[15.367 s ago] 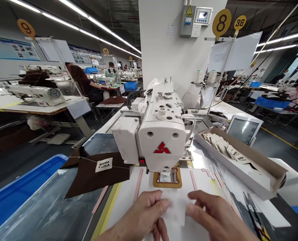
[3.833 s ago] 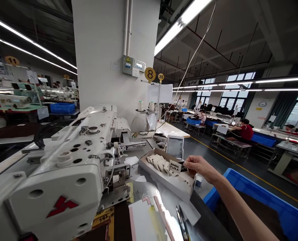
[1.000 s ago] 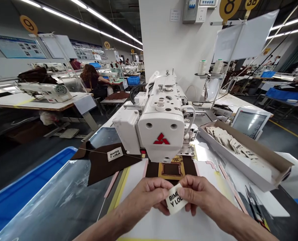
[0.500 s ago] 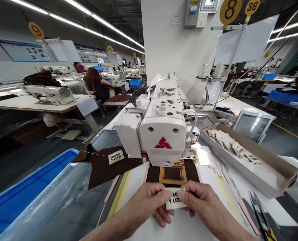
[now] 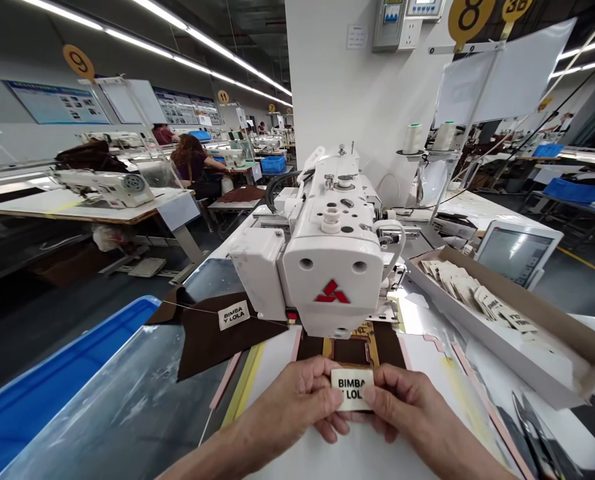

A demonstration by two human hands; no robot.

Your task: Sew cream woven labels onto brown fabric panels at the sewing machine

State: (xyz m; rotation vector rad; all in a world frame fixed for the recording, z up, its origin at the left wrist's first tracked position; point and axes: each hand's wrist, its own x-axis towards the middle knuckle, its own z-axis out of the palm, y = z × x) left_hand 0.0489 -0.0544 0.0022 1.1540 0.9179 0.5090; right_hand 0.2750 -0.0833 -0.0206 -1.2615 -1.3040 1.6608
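Note:
My left hand (image 5: 293,400) and my right hand (image 5: 406,408) pinch a small white label (image 5: 352,389) printed "BIMBA Y LOLA" between them, text facing up. They hold it low over the white table, just in front of the yellow clamp frame (image 5: 372,348) that lies on dark brown fabric (image 5: 388,341). The frame sits under the head of the white sewing machine (image 5: 332,267). To the left lies another brown fabric piece (image 5: 212,340) with a sewn label (image 5: 233,315).
A long cardboard box (image 5: 552,347) with several more labels stands at the right, a small screen (image 5: 516,253) behind it. Scissors (image 5: 532,433) lie at the lower right. A blue bin (image 5: 47,387) sits at the left. Other people work at far tables.
The label has turned flat and readable between my fingers, and both hands have moved it forward toward the yellow clamp frame.

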